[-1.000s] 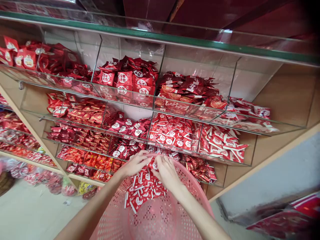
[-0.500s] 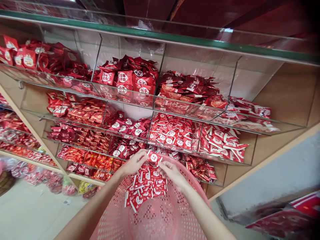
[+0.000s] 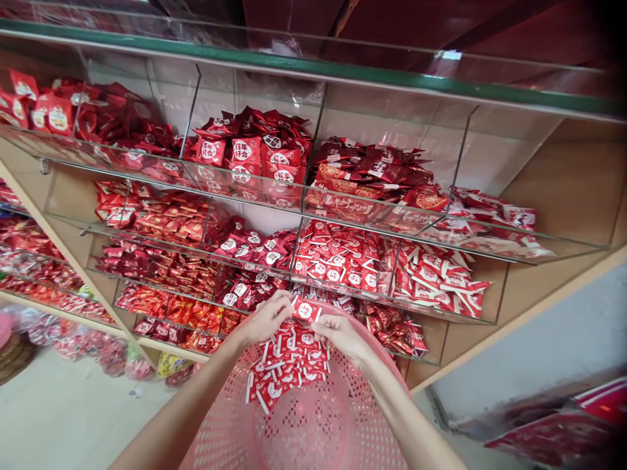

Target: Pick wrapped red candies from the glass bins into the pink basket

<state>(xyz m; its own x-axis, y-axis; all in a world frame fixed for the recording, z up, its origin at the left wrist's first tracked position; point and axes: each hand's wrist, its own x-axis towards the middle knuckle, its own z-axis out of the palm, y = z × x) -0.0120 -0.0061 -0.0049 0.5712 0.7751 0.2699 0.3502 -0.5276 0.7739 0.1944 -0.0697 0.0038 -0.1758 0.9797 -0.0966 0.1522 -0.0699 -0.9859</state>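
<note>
Between my two hands is a small red candy packet (image 3: pixel 307 310) with a white round label and white ends. My left hand (image 3: pixel 268 318) pinches its left end, and my right hand (image 3: pixel 339 333) pinches its right end. Both hands are closed, held over the far side of a pink perforated plastic basket (image 3: pixel 225 411). Beneath them in the basket lies a pile of similar red-and-white packets (image 3: pixel 289 365). Part of the pile is hidden behind my hands.
Facing me is a glass-fronted shelf rack (image 3: pixel 313 212) with dividers, full of red packets. A glass shelf edge (image 3: pixel 313 65) crosses above. Bagged goods (image 3: pixel 110 356) sit on the floor at left, near a wicker basket (image 3: pixel 17 359). Red packages (image 3: pixel 553 424) lie at lower right.
Both hands still hold the packet, which has tilted slightly and shifted a little right and down. The label faces me more squarely. The view has shifted very slightly.
</note>
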